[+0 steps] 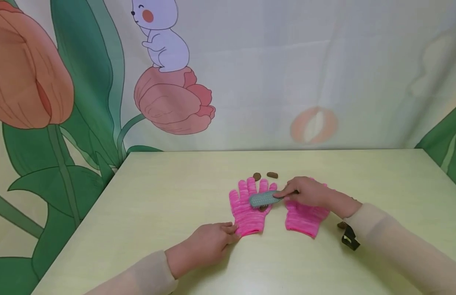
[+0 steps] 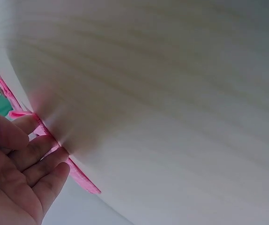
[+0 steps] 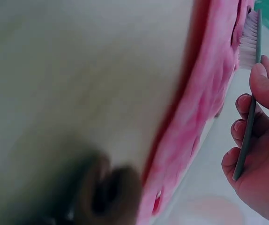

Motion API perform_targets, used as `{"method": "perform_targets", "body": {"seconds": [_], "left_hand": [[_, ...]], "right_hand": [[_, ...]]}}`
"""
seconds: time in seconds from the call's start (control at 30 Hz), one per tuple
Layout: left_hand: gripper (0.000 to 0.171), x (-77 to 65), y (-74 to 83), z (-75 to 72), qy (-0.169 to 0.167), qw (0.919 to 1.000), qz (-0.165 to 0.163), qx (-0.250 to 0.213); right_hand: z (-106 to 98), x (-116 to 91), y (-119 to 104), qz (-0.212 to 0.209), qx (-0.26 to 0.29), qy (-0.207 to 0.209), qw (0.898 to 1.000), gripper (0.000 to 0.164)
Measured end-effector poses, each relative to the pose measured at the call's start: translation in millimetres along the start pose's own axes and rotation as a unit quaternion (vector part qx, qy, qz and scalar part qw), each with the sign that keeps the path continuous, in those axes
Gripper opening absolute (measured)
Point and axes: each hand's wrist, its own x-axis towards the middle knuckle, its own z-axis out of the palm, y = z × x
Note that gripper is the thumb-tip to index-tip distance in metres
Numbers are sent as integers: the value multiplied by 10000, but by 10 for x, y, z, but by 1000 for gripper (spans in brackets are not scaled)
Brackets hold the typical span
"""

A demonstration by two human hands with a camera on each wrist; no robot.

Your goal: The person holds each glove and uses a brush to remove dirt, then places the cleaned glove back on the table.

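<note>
Right hand (image 1: 309,191) grips brush (image 1: 263,199); its head points frame-left, long axis nearly crosswise over pink glove (image 1: 248,217), lower centre of frame. Left hand (image 1: 211,242) nearer cuff, fingers loosely extended, touching lower-left corner.

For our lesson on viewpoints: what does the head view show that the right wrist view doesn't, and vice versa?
Only head: the left hand and the printed rabbit.
Only right wrist: the palm of the right hand, with the handle lying across it.
Both: the right hand itself, the brush and at least one pink glove.
</note>
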Motion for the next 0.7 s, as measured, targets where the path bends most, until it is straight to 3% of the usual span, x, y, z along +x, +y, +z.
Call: {"method": "perform_targets", "body": {"seconds": [0.2, 0.4, 0.6, 0.7], "left_hand": [[31, 24, 5, -23, -116, 9999, -81, -54], [30, 20, 3, -21, 50, 9999, -3, 94], [30, 8, 13, 9, 67, 10000, 0, 70], [31, -4, 15, 5, 75, 9999, -4, 104]], "right_hand": [[-154, -15, 132, 328, -495, 289, 9978, 34], [-318, -33, 145, 609, -1129, 549, 9902, 36], [-414, -71, 94, 797, -738, 1020, 9888, 35], [-448, -91, 68, 848, -668, 976, 9894, 35]]}}
